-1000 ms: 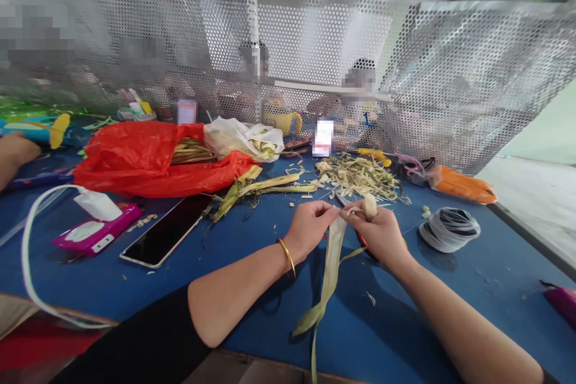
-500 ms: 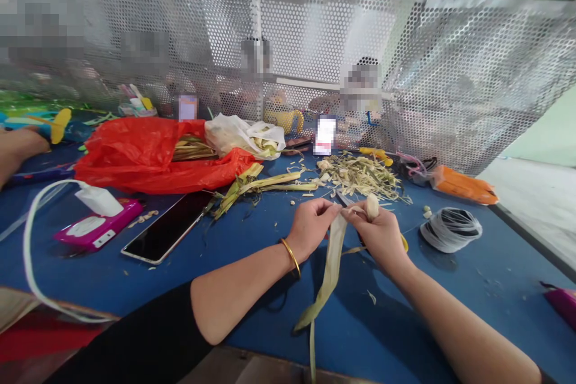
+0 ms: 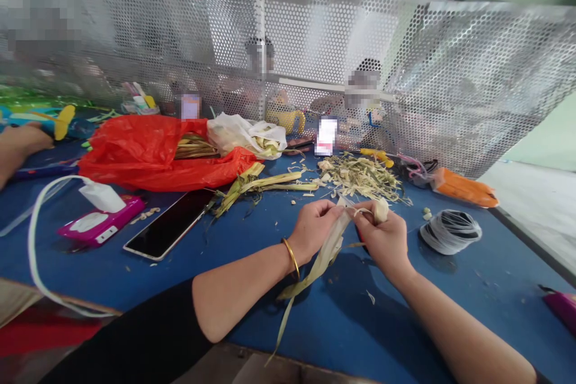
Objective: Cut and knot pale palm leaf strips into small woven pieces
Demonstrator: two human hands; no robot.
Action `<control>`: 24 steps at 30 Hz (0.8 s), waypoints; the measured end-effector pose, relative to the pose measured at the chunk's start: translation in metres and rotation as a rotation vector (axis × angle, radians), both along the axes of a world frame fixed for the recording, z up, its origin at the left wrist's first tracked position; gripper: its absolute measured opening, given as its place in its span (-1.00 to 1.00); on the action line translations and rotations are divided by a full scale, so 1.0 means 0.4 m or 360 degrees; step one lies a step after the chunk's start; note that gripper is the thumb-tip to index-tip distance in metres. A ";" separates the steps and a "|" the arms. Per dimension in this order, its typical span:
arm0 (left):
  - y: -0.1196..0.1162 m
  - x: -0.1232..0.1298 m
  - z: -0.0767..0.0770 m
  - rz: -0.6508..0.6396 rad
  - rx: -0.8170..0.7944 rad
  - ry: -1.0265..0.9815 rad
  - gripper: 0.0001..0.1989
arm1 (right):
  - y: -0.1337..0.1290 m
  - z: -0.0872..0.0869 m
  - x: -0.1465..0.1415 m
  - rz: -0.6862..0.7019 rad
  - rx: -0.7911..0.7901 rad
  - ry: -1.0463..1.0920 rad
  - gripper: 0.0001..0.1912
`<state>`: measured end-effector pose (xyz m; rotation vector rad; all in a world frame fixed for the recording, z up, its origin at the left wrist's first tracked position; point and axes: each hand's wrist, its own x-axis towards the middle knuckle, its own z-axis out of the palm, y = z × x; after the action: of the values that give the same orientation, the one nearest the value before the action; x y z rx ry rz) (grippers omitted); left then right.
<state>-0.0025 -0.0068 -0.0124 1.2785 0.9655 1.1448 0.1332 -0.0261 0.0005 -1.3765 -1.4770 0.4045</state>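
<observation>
A long dried-leaf strip, pale cream turning greenish-tan toward its tip, is pinched near its upper end by the left grip. It hangs slantwise below that grip, lightly creased, its lower part bending leftward, with a thin tail dangling further down. A rounded cream knob sits at the top of the right grip, against its fingers.

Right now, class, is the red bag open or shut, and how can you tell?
Open: the red bag gapes on its right side, and dry strips show inside.
</observation>
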 end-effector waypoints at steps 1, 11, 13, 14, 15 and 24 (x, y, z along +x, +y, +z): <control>-0.001 0.001 0.001 -0.0003 -0.0032 -0.0025 -0.72 | -0.001 0.001 -0.001 -0.0003 -0.0005 0.0010 -0.80; 0.007 0.001 -0.007 0.0130 0.0027 -0.0049 -0.72 | -0.013 0.005 -0.006 0.0028 0.0041 -0.0328 -0.77; 0.009 0.000 -0.009 0.0172 0.0093 0.0030 -0.71 | -0.007 0.000 -0.008 0.0031 -0.0096 -0.0193 -0.74; 0.010 0.000 -0.009 0.0179 0.0128 0.0071 -0.70 | -0.004 -0.002 -0.008 0.0039 -0.0140 -0.0133 -0.74; 0.010 0.000 -0.010 0.0180 0.0162 0.0113 -0.69 | -0.003 -0.004 -0.008 0.0041 -0.0158 -0.0092 -0.74; 0.020 -0.010 -0.015 0.0169 0.0221 0.0162 -0.68 | -0.046 0.011 -0.007 0.0230 0.0397 -0.0521 -0.86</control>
<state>-0.0067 0.0012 -0.0185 1.4223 1.0543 1.2566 0.1304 -0.0447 0.0050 -1.1780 -1.8340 0.0790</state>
